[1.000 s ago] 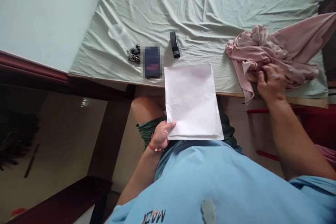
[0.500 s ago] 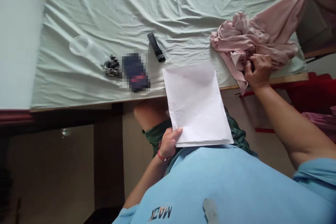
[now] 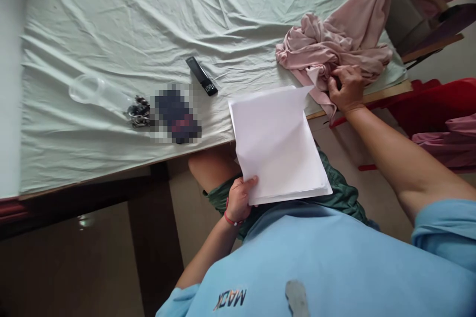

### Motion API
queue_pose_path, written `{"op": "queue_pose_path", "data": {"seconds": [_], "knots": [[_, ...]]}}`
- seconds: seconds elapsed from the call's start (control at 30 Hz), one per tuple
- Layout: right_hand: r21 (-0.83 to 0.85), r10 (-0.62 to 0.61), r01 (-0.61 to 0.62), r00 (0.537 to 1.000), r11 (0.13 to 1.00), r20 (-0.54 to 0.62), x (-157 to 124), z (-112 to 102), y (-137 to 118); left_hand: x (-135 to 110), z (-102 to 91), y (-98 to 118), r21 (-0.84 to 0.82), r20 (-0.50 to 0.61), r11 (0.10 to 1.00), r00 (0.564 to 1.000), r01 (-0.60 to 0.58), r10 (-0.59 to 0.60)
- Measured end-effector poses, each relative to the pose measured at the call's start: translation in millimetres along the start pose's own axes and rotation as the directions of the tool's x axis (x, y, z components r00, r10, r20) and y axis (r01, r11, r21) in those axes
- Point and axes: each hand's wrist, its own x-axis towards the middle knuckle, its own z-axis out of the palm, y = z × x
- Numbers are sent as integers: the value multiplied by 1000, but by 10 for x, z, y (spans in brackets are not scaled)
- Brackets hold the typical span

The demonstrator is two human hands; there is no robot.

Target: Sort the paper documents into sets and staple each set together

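A thin stack of white paper sheets (image 3: 278, 143) lies across my lap, its far end reaching over the table edge. My left hand (image 3: 240, 198) grips the stack at its near left corner, thumb on top and fingers underneath. The far right corner of the upper sheet curls up from the rest. On the right, a crumpled pink cloth (image 3: 334, 39) lies on the table, and my right hand (image 3: 347, 86) is closed on its near side with curled fingers. What the fingertips pinch is partly hidden in the folds.
A pale green sheet (image 3: 148, 20) covers the table. On it lie a black phone-like handset (image 3: 201, 77), a blurred-out dark rectangular item (image 3: 177, 115), a bunch of keys (image 3: 139, 111) and a clear plastic cup (image 3: 87, 89) on its side. A red chair (image 3: 446, 104) stands at right.
The view has turned slightly, so the table items sit lower and further left. The upper sheet's far right corner has lifted and curled. Both hands keep their holds.
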Motion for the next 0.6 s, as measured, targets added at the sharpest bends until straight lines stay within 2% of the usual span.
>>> {"op": "queue_pose_path", "data": {"seconds": [0.2, 0.37, 0.47, 0.6], "knots": [[56, -2, 4, 1000, 998, -28, -20, 17, 9, 16, 147, -69, 50, -17, 998, 999, 34, -33], [58, -108, 115, 989, 992, -105, -45, 63, 115, 3, 344, -219, -44, -73, 999, 997, 25, -29], [72, -189, 204, 966, 976, -176, -39, 90, 220, -58, 528, -324, -144, -135, 989, 991, -29, 9], [149, -280, 340, 906, 929, -317, -26, 112, 313, -137, 770, -420, -206, -222, 975, 974, -83, 36]]}}
